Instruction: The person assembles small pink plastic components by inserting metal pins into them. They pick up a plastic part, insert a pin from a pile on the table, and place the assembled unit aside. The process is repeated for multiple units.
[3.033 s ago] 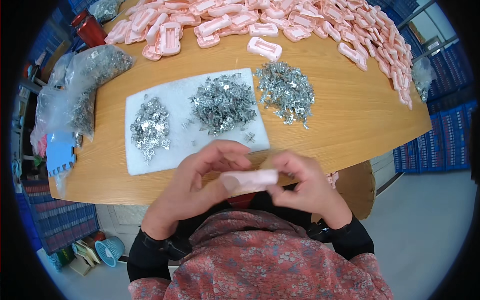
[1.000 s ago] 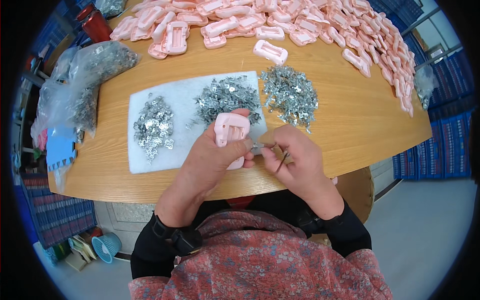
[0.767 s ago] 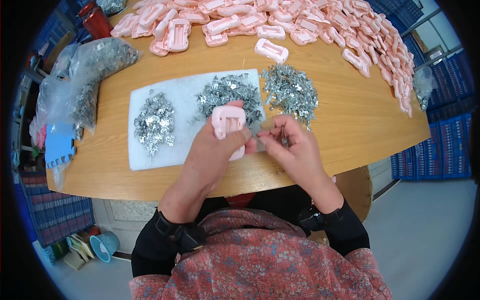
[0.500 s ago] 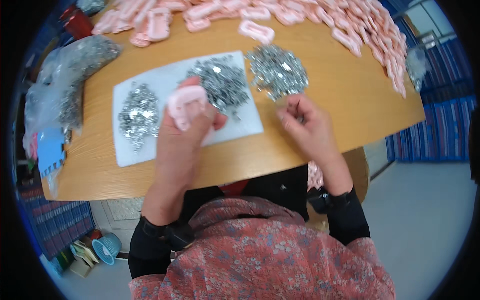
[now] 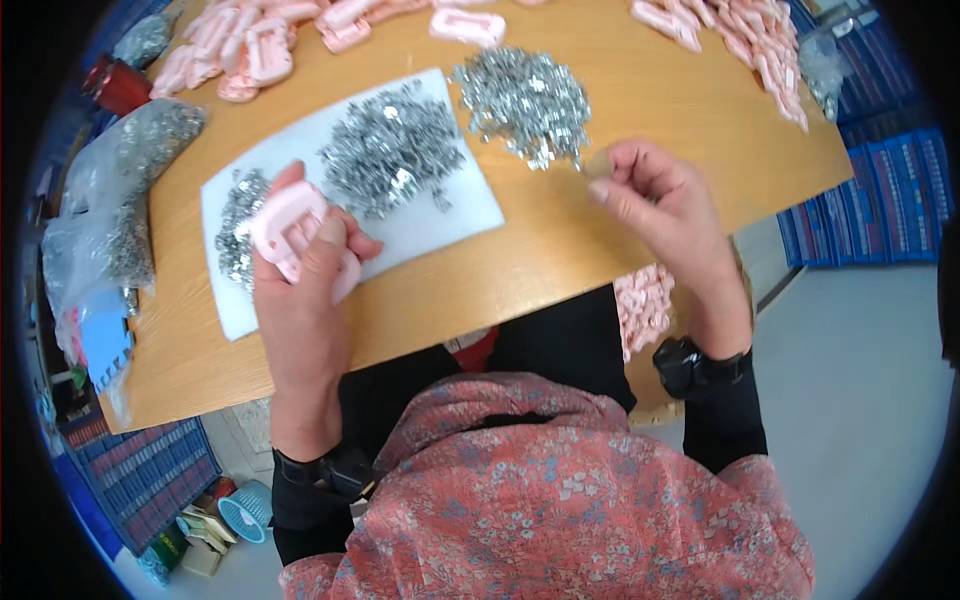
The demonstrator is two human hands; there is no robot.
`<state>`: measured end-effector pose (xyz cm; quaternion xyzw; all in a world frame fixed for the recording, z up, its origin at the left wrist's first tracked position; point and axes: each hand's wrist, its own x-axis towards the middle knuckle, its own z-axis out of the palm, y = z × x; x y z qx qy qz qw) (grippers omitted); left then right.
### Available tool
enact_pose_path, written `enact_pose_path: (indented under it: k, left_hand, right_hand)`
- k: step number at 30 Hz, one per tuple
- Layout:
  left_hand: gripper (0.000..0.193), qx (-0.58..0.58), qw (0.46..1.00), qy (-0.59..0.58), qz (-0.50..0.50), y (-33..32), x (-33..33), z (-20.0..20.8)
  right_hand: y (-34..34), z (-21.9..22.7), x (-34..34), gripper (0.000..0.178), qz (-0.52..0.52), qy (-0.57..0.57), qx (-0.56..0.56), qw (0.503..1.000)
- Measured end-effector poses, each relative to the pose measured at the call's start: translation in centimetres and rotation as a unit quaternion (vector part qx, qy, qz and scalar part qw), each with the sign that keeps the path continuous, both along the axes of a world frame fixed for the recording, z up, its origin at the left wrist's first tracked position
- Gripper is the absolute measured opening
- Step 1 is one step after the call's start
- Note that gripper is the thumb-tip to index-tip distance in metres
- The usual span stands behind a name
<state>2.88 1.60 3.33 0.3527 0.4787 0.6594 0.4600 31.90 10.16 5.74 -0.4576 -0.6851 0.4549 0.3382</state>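
Note:
My left hand (image 5: pixel 310 290) is closed round a pink plastic frame-shaped part (image 5: pixel 291 222), thumb across it, above the left side of a white foam sheet (image 5: pixel 470 205). The part has a rectangular opening and partly covers a small pile of silver metal pieces (image 5: pixel 240 215). A larger heap of grey metal pieces (image 5: pixel 390 150) lies on the same sheet. My right hand (image 5: pixel 665 205) has its thumb and forefinger pinched together, just off the near right edge of a shiny silver pile (image 5: pixel 525 100) on the bare wood. Whatever those fingertips hold is too small to make out.
Many pink parts (image 5: pixel 265 50) are heaped along the table's far side, with more at the far right (image 5: pixel 755 50). Clear bags of metal pieces (image 5: pixel 130 200) and a red container (image 5: pixel 118 85) line the left edge. A box of pink pieces (image 5: pixel 645 305) sits below the table.
The view has shifted. My left hand has moved left with the pink part, toward the small pile. My right hand has drawn a little to the right of the shiny pile, still pinched.

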Motion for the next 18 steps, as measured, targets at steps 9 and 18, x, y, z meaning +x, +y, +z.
enact_pose_path:
  k: [9, 18]
  left_hand:
    - [0.052, -0.046, 0.999, -0.001, -0.016, -1.7, 0.1, -0.4]
    - [0.051, -0.056, 0.997, -0.017, -0.045, -2.2, 0.0, -1.4]
  right_hand:
    - [0.1, -2.0, -6.0, 0.015, 0.064, -0.023, 0.015, 0.998]
    - [0.8, -2.2, -10.4, 0.013, 0.098, -0.110, 0.068, 0.987]
